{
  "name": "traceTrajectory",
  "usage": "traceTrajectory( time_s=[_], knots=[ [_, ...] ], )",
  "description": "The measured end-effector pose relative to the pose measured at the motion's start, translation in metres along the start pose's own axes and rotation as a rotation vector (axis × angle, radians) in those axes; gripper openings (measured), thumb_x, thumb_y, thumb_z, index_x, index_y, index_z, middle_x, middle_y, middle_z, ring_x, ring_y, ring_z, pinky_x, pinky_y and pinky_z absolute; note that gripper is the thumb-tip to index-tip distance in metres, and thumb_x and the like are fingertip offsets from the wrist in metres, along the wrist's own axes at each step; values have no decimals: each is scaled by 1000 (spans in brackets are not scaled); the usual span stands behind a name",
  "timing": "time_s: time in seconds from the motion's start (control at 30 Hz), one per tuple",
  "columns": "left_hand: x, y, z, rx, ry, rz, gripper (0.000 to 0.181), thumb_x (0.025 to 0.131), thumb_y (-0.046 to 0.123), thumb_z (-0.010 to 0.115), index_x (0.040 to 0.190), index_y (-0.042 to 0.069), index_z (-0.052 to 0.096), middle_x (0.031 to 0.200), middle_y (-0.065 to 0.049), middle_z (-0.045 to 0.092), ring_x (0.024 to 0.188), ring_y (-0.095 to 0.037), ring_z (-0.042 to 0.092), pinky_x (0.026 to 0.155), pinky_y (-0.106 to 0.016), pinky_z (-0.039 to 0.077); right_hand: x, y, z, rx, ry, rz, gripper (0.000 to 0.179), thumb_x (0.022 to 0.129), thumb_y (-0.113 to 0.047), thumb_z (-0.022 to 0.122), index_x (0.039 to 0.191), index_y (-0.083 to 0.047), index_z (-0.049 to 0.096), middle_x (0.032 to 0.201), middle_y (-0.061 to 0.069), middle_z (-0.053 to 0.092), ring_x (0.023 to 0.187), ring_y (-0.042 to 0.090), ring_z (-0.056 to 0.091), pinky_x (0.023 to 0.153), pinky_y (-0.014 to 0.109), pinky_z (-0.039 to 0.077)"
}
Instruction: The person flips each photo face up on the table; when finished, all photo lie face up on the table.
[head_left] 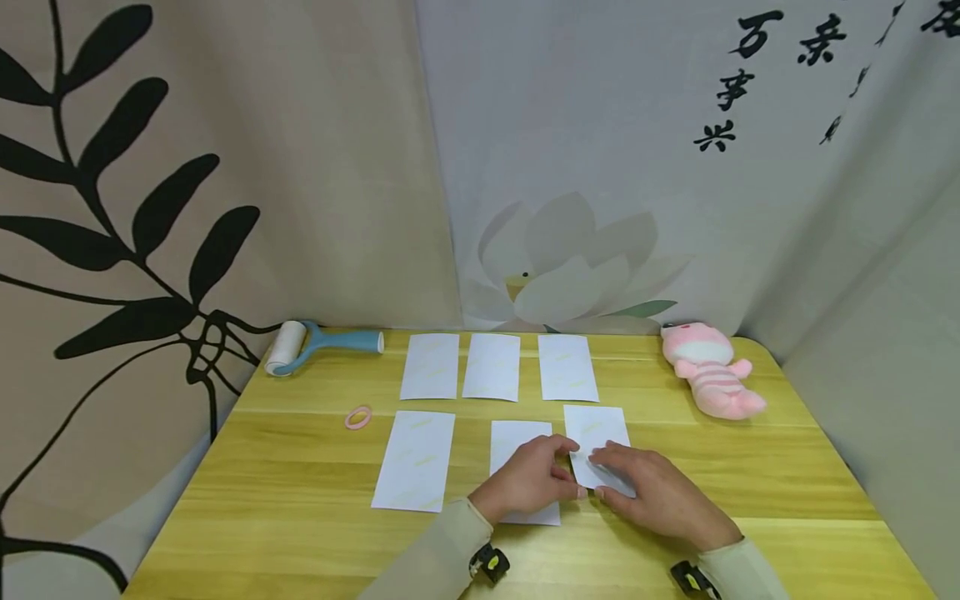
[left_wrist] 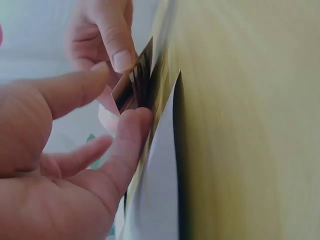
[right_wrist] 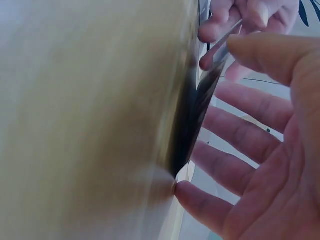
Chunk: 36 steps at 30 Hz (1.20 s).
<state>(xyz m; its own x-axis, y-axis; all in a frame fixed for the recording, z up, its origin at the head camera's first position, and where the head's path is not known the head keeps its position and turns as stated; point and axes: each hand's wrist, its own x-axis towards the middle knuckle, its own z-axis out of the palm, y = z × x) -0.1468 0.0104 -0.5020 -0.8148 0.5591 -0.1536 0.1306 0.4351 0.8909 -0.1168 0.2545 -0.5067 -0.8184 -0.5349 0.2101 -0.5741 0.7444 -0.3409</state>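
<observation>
A white-backed photo card is tilted off the wooden table at its near edge, at the right of the front row. My left hand holds its near left corner with the fingertips. My right hand holds it too, thumb at the near edge and fingers over the white back. In the left wrist view the card's glossy dark picture side faces the table. The right wrist view shows that dark side beside my spread fingers. Below my left hand lies another white card, partly hidden.
Several more white cards lie face down, one at the front left and a back row. A blue-handled lint roller lies back left, a pink ring nearer. At the back right lies a pink plush toy. Curtains border the table.
</observation>
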Motion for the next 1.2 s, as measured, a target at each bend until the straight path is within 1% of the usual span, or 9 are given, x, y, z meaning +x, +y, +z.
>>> traceTrajectory(
  time_s=[0.17, 0.27, 0.37, 0.5, 0.63, 0.8, 1.0, 1.07, 1.2],
  knots=[
    [2, -3, 5, -137, 95, -50, 59, 90, 19, 86, 142, 7, 59, 130, -10, 67, 99, -11, 73, 84, -27, 58, -1, 1, 0, 11, 9, -11, 38, 92, -23, 81, 127, -11, 73, 129, 4, 75, 123, 32, 71, 99, 51, 59],
    [4, -5, 8, -205, 142, -81, 67, 89, 18, 85, 146, 3, 53, 124, -8, 68, 104, -15, 72, 87, -32, 59, -1, 1, 1, 12, 7, -11, 39, 91, -24, 82, 127, -12, 73, 130, 3, 75, 122, 30, 72, 99, 51, 59],
    [5, -8, 10, -256, 165, -113, 79, 88, 20, 85, 154, 0, 45, 118, -3, 70, 104, -14, 69, 95, -37, 56, -1, 0, 1, 12, 5, -12, 40, 91, -25, 83, 128, -12, 73, 129, 2, 75, 122, 29, 71, 100, 50, 58],
    [6, -10, 12, -381, 139, -111, 86, 89, 12, 83, 159, -6, 36, 111, -6, 72, 91, -12, 70, 94, -37, 59, 0, -1, 1, 11, 14, -10, 41, 90, -25, 84, 127, -13, 73, 129, 1, 75, 122, 28, 71, 100, 50, 58],
    [7, -9, 14, -552, 114, -99, 80, 89, -3, 78, 158, -6, 38, 107, -12, 70, 76, -16, 72, 77, -32, 64, -1, -2, 3, 11, 37, 7, 45, 88, -26, 86, 130, -14, 72, 133, 2, 73, 124, 26, 69, 101, 49, 57],
    [6, -6, 11, -631, 112, -104, 76, 88, -8, 77, 156, 3, 45, 106, -13, 67, 74, -17, 69, 72, -29, 64, 1, -6, 1, 27, 33, 59, 50, 88, -32, 86, 134, -18, 70, 146, 6, 64, 131, 27, 64, 104, 52, 56],
    [3, -5, 7, -732, 54, -103, 80, 88, -9, 74, 158, 12, 43, 111, -12, 61, 76, -19, 70, 72, -31, 65, 6, -12, -5, 90, 36, 85, 51, 91, -38, 84, 137, -21, 67, 154, 8, 57, 137, 32, 59, 106, 56, 54],
    [3, -5, 5, -749, 35, -93, 82, 89, -9, 74, 160, 16, 42, 112, -11, 60, 77, -20, 70, 73, -33, 66, 9, -13, -6, 140, 46, 77, 48, 95, -37, 81, 138, -21, 66, 154, 9, 57, 136, 33, 60, 101, 51, 57],
    [1, -3, 3, -766, 8, -62, 82, 90, -10, 72, 160, 22, 43, 115, -11, 59, 81, -21, 71, 77, -37, 66, 14, -16, -9, 304, 47, 99, 43, 101, -32, 74, 141, -20, 62, 150, 8, 59, 132, 31, 61, 89, 39, 63]
  ],
)
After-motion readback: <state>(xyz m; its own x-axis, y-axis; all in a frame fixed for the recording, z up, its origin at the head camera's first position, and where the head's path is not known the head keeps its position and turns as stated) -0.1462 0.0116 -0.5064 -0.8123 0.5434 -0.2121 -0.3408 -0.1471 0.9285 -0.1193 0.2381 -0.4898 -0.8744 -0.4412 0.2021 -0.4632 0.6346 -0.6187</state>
